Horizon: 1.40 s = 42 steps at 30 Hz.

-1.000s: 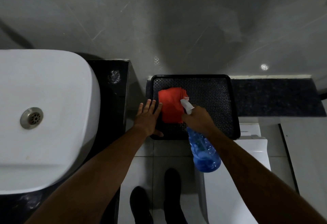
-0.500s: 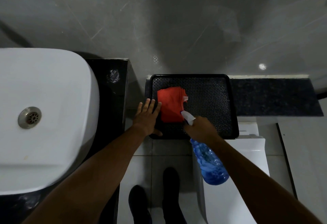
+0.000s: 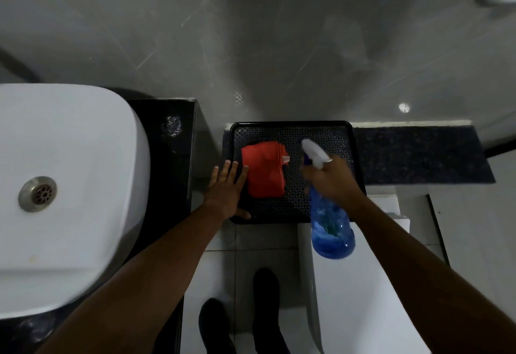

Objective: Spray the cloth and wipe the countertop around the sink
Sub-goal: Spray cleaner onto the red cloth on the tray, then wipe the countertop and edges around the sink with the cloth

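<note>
Folded red cloth [image 3: 264, 172] lying on the left part of the black tray [image 3: 329, 133], long axis running near to far. Left hand [image 3: 226, 188] flat and open, fingertips touching the cloth's left edge, clearly the nearer one for a pickup. Right hand [image 3: 331, 179] just right of the cloth, wrapped around the neck of the blue spray bottle [image 3: 331, 228], white nozzle pointing far-left, past the cloth's far right corner. White sink [image 3: 69, 186] and dark desk [image 3: 167, 158] well to the left.
</note>
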Motion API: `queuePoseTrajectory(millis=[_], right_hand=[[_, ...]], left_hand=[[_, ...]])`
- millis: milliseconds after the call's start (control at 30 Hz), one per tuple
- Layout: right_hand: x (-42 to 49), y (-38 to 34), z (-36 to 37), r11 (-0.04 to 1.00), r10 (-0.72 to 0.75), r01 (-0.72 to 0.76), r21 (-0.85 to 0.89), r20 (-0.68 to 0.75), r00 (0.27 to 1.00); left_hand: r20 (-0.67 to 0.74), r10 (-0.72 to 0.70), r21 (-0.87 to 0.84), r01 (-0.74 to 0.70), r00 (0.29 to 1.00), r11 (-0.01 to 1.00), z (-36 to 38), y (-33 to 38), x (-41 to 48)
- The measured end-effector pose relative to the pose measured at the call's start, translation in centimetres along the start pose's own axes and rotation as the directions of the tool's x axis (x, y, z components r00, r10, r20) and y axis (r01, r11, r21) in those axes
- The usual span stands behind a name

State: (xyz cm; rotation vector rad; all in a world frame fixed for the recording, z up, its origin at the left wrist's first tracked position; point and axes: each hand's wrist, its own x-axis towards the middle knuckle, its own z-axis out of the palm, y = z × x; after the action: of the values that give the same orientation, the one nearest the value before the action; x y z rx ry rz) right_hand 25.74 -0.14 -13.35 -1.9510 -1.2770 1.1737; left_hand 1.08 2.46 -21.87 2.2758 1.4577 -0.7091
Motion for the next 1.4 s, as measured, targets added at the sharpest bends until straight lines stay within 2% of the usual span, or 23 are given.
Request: queuePoseTrajectory(millis=[100, 167, 333, 433, 667, 733, 800, 833, 867, 933, 1000, 1033, 1100, 1167, 1267, 1400], right_hand=[[1.1, -0.8, -1.4, 0.970, -0.092, 0.131, 0.205, -0.190, 0.977], [1.6, -1.2, -2.0, 0.931, -0.184, 0.260, 0.258, -0.287, 0.940], [3.2, -0.8, -1.6, 0.890, -0.357, 0.436, 0.136, -0.388, 0.850], [4.2, 0.1, -0.8, 0.900, -0.316, 0.413, 0.142, -0.441, 0.840], [4.2, 0.7, 0.1, 0.922, -0.263, 0.359, 0.145, -0.448, 0.855], [2.8, 1.7, 0.4, 0.955, -0.176, 0.279, 0.102, -0.561, 0.809], [-0.2, 3.7, 1.5, 0.963, -0.102, 0.243, 0.118, -0.676, 0.730], [-1.9, 4.6, 2.6, 0.956, -0.100, 0.259, 0.137, -0.678, 0.728], [-3.3, 5.2, 3.9, 0.950, -0.144, 0.284, 0.127, -0.629, 0.764], [-4.6, 5.3, 6.8, 0.945, -0.315, 0.326, -0.041, -0.392, 0.864], [-2.7, 4.9, 9.4, 0.910, -0.370, 0.323, -0.260, -0.157, 0.916], [-1.1, 4.3, 10.2, 0.916, -0.301, 0.256, -0.310, -0.107, 0.948], [2.0, 2.8, 11.4, 0.944, -0.072, 0.040, -0.329, -0.086, 0.994], [4.4, 1.8, 11.8, 0.923, 0.105, -0.124, -0.364, -0.071, 0.992], [6.6, 0.9, 12.3, 0.896, 0.217, -0.233, -0.378, -0.083, 0.973], [8.6, 1.2, 12.3, 0.931, 0.331, -0.340, -0.132, -0.086, 0.940]], left_hand=[[0.003, -0.001, -0.002, 0.001, 1.000, 1.000, -0.1, 0.1, 0.0], [0.000, -0.001, 0.000, 0.001, 1.000, 1.000, -0.1, 0.1, 0.0], [-0.011, -0.002, 0.018, 0.002, 1.000, 1.000, 0.0, 0.1, 0.0], [-0.016, 0.000, 0.012, 0.000, 1.000, 1.000, 0.2, 0.1, 0.1], [-0.012, 0.002, 0.008, -0.002, 1.000, 1.000, 0.3, 0.0, 0.3], [-0.012, 0.000, 0.008, 0.001, 1.000, 1.000, 0.4, 0.1, 0.2], [-0.010, -0.001, 0.007, 0.001, 1.000, 1.000, 0.3, 0.0, 0.2], [-0.010, 0.001, 0.007, -0.001, 1.000, 1.000, 0.3, 0.0, 0.2], [-0.014, 0.001, 0.006, -0.001, 1.000, 1.000, 0.2, 0.0, 0.1], [-0.019, -0.007, 0.008, 0.007, 1.000, 1.000, 0.2, 0.0, 0.0], [-0.020, -0.014, 0.023, 0.014, 1.000, 1.000, 0.2, 0.2, -0.1], [-0.023, -0.017, 0.031, 0.017, 1.000, 0.999, 0.2, 0.3, -0.1], [-0.024, -0.022, 0.032, 0.022, 0.999, 0.999, 0.3, 0.3, -0.1], [-0.021, -0.021, 0.017, 0.021, 1.000, 1.000, 0.3, 0.2, 0.1], [-0.018, -0.031, -0.004, 0.031, 0.999, 1.000, 0.6, 0.0, 0.2], [-0.013, -0.047, 0.017, 0.047, 0.999, 0.999, 0.6, 0.2, 0.3]])
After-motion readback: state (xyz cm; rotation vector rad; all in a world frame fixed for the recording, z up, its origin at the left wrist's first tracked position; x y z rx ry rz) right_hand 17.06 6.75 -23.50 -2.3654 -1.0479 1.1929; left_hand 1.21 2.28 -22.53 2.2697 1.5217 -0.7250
